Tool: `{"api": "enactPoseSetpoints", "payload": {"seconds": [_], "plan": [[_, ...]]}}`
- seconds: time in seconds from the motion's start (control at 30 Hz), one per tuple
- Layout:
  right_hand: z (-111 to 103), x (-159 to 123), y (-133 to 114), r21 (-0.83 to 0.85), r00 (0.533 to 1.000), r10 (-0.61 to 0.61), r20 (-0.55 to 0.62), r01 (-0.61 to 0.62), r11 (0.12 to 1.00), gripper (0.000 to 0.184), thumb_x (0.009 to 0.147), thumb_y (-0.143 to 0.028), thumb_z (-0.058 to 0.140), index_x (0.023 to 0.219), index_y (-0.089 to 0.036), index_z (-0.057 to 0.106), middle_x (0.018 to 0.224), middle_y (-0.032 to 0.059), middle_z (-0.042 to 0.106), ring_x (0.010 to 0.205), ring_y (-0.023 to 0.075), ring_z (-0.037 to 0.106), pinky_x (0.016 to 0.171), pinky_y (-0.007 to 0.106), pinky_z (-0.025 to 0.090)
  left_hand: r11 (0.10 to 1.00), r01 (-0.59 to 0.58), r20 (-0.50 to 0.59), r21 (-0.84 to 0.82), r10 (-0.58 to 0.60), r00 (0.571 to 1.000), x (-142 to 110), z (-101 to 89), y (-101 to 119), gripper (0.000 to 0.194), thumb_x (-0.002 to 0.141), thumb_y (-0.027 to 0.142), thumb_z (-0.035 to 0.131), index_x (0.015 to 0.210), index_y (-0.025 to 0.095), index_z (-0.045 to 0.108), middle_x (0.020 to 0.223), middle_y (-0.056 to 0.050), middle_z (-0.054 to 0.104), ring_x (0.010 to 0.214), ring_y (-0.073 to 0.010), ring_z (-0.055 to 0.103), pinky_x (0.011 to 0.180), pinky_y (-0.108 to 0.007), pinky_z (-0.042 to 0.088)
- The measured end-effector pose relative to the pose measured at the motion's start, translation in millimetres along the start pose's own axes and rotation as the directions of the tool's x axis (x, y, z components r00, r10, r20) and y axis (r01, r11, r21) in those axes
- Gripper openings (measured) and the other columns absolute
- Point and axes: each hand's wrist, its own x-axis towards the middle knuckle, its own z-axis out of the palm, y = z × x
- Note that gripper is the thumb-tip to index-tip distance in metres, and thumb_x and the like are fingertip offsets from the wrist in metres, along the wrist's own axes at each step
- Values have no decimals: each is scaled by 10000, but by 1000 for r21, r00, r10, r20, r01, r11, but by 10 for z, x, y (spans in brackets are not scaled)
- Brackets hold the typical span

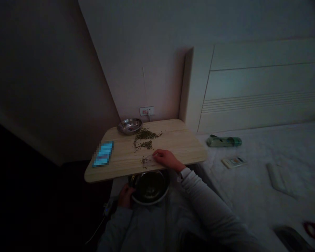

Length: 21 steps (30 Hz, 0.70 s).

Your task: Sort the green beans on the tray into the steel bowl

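Observation:
My right hand [166, 159] is over the front part of the wooden tabletop, its fingers closed on a thin, pale see-through piece [149, 161] whose kind I cannot make out. A few small dark green grains [144, 161], like beans, lie against that piece. Farther back, two larger patches of grains [146, 134] are spread on the wood. Below the table's front edge, my left hand [125, 196] grips the left rim of a metal bowl [150, 201] in my lap. Its inside is dark, so the contents are hard to tell.
On the wooden table [178, 140] a shallow steel bowl [130, 126] stands back left and a lit phone [104, 154] lies at the left. A wall socket [146, 111] is behind. On the bed [254, 150] are a green bottle [224, 141] and a white box-like thing [234, 162].

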Motion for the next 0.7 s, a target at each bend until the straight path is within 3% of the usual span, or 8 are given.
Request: {"api": "enactPoseSetpoints", "payload": {"seconds": [0.37, 0.7], "plan": [[27, -24, -20, -57, 1000, 4, 8, -3, 998, 235, 798, -306, 552, 931, -188, 706, 758, 19, 684, 676, 139, 568, 628, 231, 380, 1000, 4, -5, 29, -3, 1000, 34, -15, -18, 134, 429, 242, 631, 543, 175, 615, 518, 18, 590, 555, -151, 533, 558, -271, 389], [36, -7, 67, 28, 994, -75, 82, 73, 997, 274, 792, -362, 573, 934, -176, 714, 881, 49, 708, 765, 162, 604, 727, 257, 417, 992, -28, -5, 126, 29, 1000, 51, -33, -36, 83, 455, 231, 605, 533, 203, 599, 534, 13, 549, 593, -169, 530, 587, -294, 398]]}}
